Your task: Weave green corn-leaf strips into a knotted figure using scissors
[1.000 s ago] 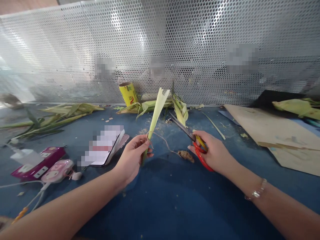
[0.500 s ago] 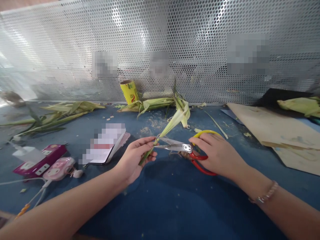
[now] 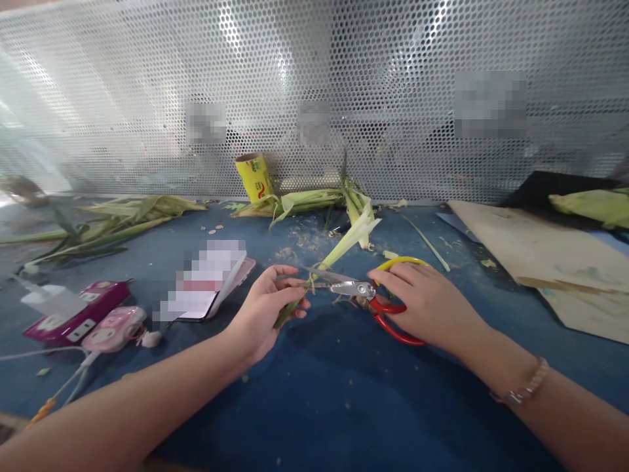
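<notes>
My left hand [image 3: 272,305] is closed on a corn husk [image 3: 348,239], whose pale, wide end points away from me while a green tip sticks out below the fingers. In my right hand [image 3: 425,295] is a pair of scissors [image 3: 362,290] with one red and one yellow handle. Their blades, slightly apart, lie across the husk close to my left fingertips. A brown tuft [image 3: 362,303], partly hidden, shows under the scissors near my right hand. Behind the held husk lie other green husks [image 3: 314,198] on the blue table [image 3: 344,406].
A yellow cardboard tube [image 3: 253,178] stands before the perforated metal screen [image 3: 393,98]. To the left are a phone [image 3: 206,282], a purple power strip [image 3: 98,301], a pink case [image 3: 115,329] and more husks [image 3: 142,213]. Cardboard sheets [image 3: 521,246] lie on the right.
The scissor blades have drawn closer together across the husk. The husk's far end has swung a little to the right. Both hands stay almost in place.
</notes>
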Demonstrator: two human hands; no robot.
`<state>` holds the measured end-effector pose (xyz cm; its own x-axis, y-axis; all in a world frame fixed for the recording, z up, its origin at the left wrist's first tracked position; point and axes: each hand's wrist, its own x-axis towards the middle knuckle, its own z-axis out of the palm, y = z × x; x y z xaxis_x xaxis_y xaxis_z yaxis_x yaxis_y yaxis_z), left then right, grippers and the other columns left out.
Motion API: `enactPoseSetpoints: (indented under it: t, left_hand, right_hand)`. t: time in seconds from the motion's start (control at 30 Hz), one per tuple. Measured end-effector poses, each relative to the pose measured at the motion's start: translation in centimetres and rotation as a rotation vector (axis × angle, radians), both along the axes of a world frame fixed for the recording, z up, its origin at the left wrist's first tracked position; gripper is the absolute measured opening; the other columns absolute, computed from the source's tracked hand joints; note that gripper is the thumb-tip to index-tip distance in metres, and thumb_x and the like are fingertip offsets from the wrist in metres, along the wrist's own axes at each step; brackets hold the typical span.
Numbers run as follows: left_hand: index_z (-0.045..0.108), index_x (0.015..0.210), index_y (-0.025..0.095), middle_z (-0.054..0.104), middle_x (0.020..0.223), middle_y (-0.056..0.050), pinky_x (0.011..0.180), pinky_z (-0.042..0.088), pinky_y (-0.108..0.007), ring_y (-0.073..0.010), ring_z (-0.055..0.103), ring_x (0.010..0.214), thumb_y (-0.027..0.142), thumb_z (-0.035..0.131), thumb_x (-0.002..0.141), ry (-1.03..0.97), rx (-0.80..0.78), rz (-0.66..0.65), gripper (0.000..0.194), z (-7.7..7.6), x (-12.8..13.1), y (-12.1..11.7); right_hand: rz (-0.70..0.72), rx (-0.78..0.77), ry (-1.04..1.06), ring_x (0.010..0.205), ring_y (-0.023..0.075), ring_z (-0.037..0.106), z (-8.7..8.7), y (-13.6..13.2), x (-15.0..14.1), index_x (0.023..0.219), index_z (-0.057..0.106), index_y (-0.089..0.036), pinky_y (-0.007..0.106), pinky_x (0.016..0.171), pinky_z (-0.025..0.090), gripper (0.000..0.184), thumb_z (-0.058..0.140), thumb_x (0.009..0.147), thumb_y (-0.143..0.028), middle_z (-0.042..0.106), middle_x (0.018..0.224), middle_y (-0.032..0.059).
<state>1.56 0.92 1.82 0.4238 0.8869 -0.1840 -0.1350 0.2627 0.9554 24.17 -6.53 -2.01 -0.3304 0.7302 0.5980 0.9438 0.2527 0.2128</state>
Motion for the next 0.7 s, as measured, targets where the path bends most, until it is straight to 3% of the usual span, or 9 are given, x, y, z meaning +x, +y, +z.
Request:
enactPoseSetpoints:
  t: [0.5, 0.7]
  left_hand:
    - [0.043, 0.088, 0.018, 0.057, 0.06, 0.005, 0.049, 0.048, -0.016, -0.0078, 0.06, 0.05, 0.003, 0.065, 0.064, -0.059, -0.07, -0.026, 0.036, -0.35, 0.19, -0.07]
    - [0.041, 0.09, 0.018, 0.055, 0.061, 0.005, 0.049, 0.049, -0.015, -0.0077, 0.061, 0.053, 0.0, 0.061, 0.068, -0.043, -0.073, -0.026, 0.034, -0.46, 0.21, -0.02]
  right_hand:
    - [0.002, -0.002, 0.009, 0.081, 0.0217, 0.062, 0.16, -0.16, -0.42, 0.102, 0.062, -0.015, 0.036, 0.078, 0.048, 0.024, 0.053, 0.08, -0.019, 0.067, 0.089, 0.0087]
    - [-0.038, -0.049, 0.037, 0.078, 0.0201, 0.064, 0.31, -0.41, -0.8, 0.102, 0.063, -0.019, 0.031, 0.069, 0.05, 0.025, 0.052, 0.079, -0.016, 0.069, 0.083, 0.0041]
